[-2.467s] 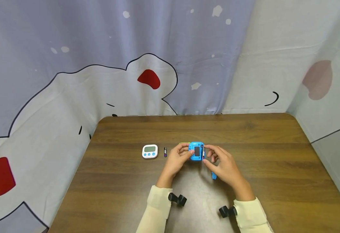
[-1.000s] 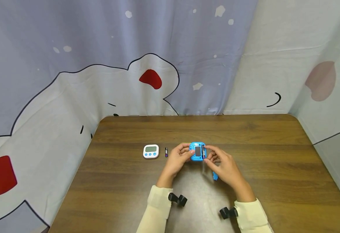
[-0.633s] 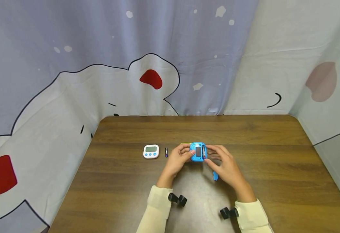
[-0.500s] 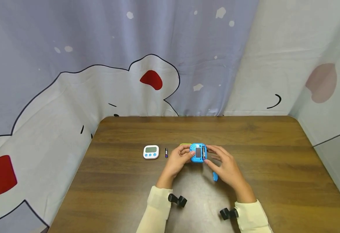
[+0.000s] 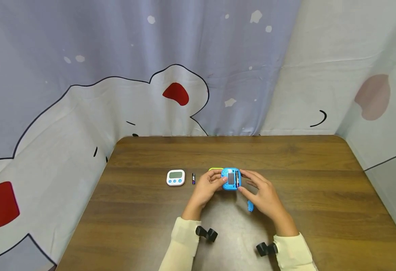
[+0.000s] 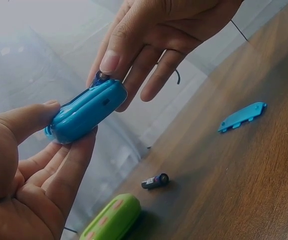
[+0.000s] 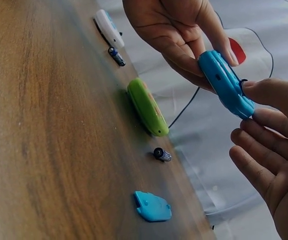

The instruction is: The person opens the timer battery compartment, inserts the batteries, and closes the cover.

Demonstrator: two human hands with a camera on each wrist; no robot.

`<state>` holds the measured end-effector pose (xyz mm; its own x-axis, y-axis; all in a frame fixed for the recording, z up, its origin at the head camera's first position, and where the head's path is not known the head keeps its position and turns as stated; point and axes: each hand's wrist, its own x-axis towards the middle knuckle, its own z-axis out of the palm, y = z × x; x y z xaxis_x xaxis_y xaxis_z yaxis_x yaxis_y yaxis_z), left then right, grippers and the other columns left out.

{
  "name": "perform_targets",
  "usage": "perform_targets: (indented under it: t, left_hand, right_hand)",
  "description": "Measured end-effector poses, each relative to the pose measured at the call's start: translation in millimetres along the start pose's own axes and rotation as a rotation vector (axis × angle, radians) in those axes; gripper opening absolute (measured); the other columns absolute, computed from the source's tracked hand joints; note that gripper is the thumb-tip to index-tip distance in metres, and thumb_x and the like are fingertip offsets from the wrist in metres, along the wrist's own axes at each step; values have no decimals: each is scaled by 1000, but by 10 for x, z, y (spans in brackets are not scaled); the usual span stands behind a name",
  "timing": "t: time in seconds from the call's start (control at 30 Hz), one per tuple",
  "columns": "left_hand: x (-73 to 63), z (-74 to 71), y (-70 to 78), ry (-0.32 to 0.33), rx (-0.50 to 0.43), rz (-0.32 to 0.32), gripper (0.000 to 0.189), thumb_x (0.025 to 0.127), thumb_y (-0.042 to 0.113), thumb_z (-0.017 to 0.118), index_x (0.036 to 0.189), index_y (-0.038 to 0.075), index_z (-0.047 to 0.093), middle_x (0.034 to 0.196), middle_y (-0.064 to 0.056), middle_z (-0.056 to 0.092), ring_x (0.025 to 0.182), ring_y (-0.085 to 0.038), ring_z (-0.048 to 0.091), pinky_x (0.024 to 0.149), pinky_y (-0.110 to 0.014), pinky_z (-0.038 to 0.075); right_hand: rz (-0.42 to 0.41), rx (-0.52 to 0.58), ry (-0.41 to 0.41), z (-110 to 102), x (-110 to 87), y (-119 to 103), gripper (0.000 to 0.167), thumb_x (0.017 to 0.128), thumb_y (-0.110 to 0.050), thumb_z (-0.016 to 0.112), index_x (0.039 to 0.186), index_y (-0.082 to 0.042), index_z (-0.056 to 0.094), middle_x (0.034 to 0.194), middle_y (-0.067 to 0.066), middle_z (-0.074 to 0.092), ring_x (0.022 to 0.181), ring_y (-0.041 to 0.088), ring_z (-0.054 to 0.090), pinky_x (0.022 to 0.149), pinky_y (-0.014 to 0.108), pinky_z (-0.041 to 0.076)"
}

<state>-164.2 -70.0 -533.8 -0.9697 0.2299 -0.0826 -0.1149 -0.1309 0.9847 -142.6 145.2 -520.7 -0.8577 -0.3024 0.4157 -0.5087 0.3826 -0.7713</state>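
A blue digital timer [image 5: 229, 178], its back turned up and its battery slot uncovered, is gripped by my left hand [image 5: 207, 188] between thumb and fingers. Along the slot at the timer's right side lies a small battery [image 5: 237, 179]. My right hand [image 5: 262, 190] holds this battery at the timer's edge. In the left wrist view, the right thumb presses the battery's end [image 6: 101, 76], which still stands slightly proud of the casing. The loose blue battery cover [image 5: 250, 206] lies on the table near the right hand, seen whole in the right wrist view.
A white timer [image 5: 175, 177] and a dark battery [image 5: 193, 178] lie to the left on the wooden table [image 5: 143, 218]. Behind the hands is a green timer [image 7: 147, 107], with another battery [image 7: 162, 154] near it. A patterned curtain [image 5: 238, 67] hangs behind the table.
The right hand has moved the battery left, from beside the blue timer into its slot. The left hand keeps its grip on the timer. The things on the table stay put.
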Motion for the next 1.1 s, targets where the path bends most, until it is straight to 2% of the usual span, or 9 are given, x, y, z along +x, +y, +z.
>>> perform_targets:
  t: [0.27, 0.47, 0.6, 0.8, 1.1]
  left_hand:
    - [3, 3, -15, -1, 20, -10, 40, 92, 11, 69, 125, -7, 55, 110, -19, 66, 91, -17, 67, 78, -31, 57]
    - [4, 9, -31, -2, 18, -17, 40, 92, 12, 68, 126, -5, 55, 110, -19, 67, 90, -16, 67, 77, -30, 57]
    - [0, 11, -28, 0, 15, 3, 40, 92, 12, 68, 126, -5, 55, 109, -20, 68, 88, -15, 67, 76, -31, 58]
    - [-1, 4, -38, 9, 18, 20, 41, 92, 12, 68, 127, -6, 55, 108, -21, 68, 86, -14, 67, 76, -32, 58]
    - [2, 0, -30, 19, 15, 3, 44, 92, 9, 68, 131, -7, 53, 110, -24, 67, 86, -13, 67, 77, -32, 58]
  right_hand:
    - [-8, 27, 9, 8, -8, -15, 56, 83, -3, 77, 135, -3, 56, 130, 13, 57, 116, 32, 58, 87, 41, 54]
    - [-44, 45, 27, -44, 21, -239, 53, 79, 7, 76, 128, 8, 57, 124, 24, 59, 109, 41, 60, 83, 48, 54]
    - [-45, 66, 27, -69, 38, -326, 52, 78, 10, 75, 127, 10, 57, 121, 25, 59, 102, 42, 63, 82, 47, 55]
    - [-27, 106, 37, -44, 37, -335, 51, 78, 11, 75, 126, 11, 57, 120, 25, 60, 95, 40, 64, 78, 42, 56]
    - [33, 132, 55, -11, 40, -354, 51, 79, 12, 73, 128, 6, 58, 121, 23, 60, 94, 40, 64, 74, 41, 58]
